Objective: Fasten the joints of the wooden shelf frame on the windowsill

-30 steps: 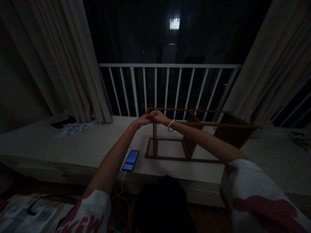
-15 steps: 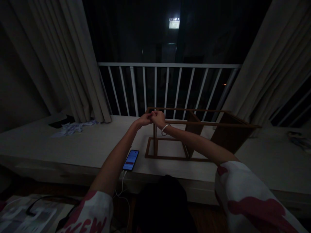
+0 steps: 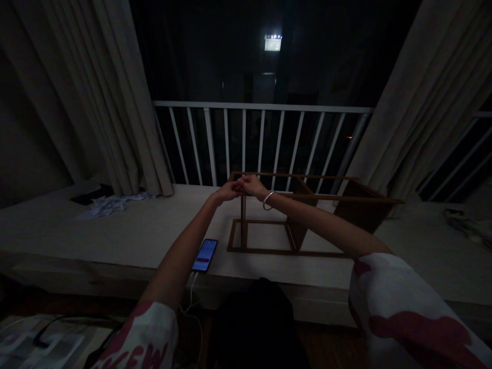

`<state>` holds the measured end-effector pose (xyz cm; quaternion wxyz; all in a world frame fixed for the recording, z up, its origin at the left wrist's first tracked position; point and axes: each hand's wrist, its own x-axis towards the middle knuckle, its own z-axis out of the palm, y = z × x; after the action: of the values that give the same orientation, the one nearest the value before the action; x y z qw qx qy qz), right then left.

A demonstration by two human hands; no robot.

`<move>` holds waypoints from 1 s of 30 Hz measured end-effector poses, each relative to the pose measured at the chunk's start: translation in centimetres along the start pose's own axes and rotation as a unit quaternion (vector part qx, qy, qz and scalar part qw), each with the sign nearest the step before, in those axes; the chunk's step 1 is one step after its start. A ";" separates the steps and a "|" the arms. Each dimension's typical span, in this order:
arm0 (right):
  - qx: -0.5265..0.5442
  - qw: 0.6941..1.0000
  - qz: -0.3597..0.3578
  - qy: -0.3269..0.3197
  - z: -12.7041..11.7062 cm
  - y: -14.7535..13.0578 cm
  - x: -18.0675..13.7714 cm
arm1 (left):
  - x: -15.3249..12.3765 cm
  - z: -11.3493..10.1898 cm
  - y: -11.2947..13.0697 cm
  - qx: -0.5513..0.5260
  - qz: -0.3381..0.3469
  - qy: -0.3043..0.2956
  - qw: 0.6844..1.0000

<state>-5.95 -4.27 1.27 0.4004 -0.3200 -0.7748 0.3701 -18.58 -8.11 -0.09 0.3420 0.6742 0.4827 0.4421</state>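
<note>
A brown wooden frame [image 3: 307,198] of thin bars and panels stands on a pale window ledge [image 3: 115,230]. My left hand [image 3: 227,191] and my right hand [image 3: 250,185] meet at the frame's top left corner, fingers closed around the top bar there. The room is dim, and whatever small thing may sit between the fingers cannot be made out. A silver bangle [image 3: 268,200] circles my right wrist.
A lit phone [image 3: 205,254] lies on the ledge near its front edge with a white cable hanging down. Crumpled papers [image 3: 103,205] lie at the left by a curtain [image 3: 115,102]. A white railing [image 3: 261,107] runs behind the frame; another curtain [image 3: 415,102] hangs at the right.
My right hand twisted a little at the frame's corner, the wrist dropping and rising again. Both hands stay at the same corner. The view shifted slightly.
</note>
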 end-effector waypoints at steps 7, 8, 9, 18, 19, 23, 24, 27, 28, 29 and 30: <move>-0.151 0.985 -0.087 -0.019 -1.9 -0.6 -0.5 | 0.7 -0.5 -1.3 0.015 0.007 -0.011 1.000; -0.178 0.979 -0.095 -0.028 -2.3 -0.8 -0.5 | 0.7 -0.5 -1.5 0.021 0.008 -0.008 1.000; -0.202 0.974 -0.097 -0.037 -2.6 -1.1 -0.6 | 0.8 -0.5 -1.6 0.023 0.006 -0.004 1.000; -0.426 0.888 -0.170 -0.037 -3.0 -3.4 -1.4 | 0.3 0.0 -1.3 0.017 -0.028 0.014 0.999; -0.432 0.882 -0.180 -0.050 -2.8 -3.7 -1.5 | 0.2 0.1 -1.2 0.019 -0.031 0.016 0.999; -0.491 0.847 -0.184 -0.089 -2.7 -4.7 -2.0 | 0.2 0.3 -1.0 0.010 -0.029 0.007 1.000; -0.514 0.834 -0.176 -0.097 -2.8 -4.9 -2.0 | 0.2 0.3 -1.0 0.007 -0.026 0.006 1.000; -0.573 0.797 -0.148 -0.117 -3.3 -5.5 -2.2 | 0.1 0.2 -0.9 0.011 -0.021 0.009 1.000; -0.588 0.787 -0.141 -0.122 -3.5 -5.6 -2.2 | 0.1 0.2 -0.9 0.013 -0.022 0.009 1.000; -0.599 0.779 -0.136 -0.125 -3.6 -5.8 -2.3 | 0.0 0.2 -0.8 0.015 -0.022 0.008 1.000; -0.606 0.773 -0.133 -0.129 -3.8 -5.9 -2.3 | -0.1 0.2 -0.7 0.017 -0.023 0.007 1.000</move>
<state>-2.79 -7.99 6.82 0.0651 -0.3397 -0.9176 -0.1958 -18.71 -8.03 -0.83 0.3374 0.6653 0.5078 0.4309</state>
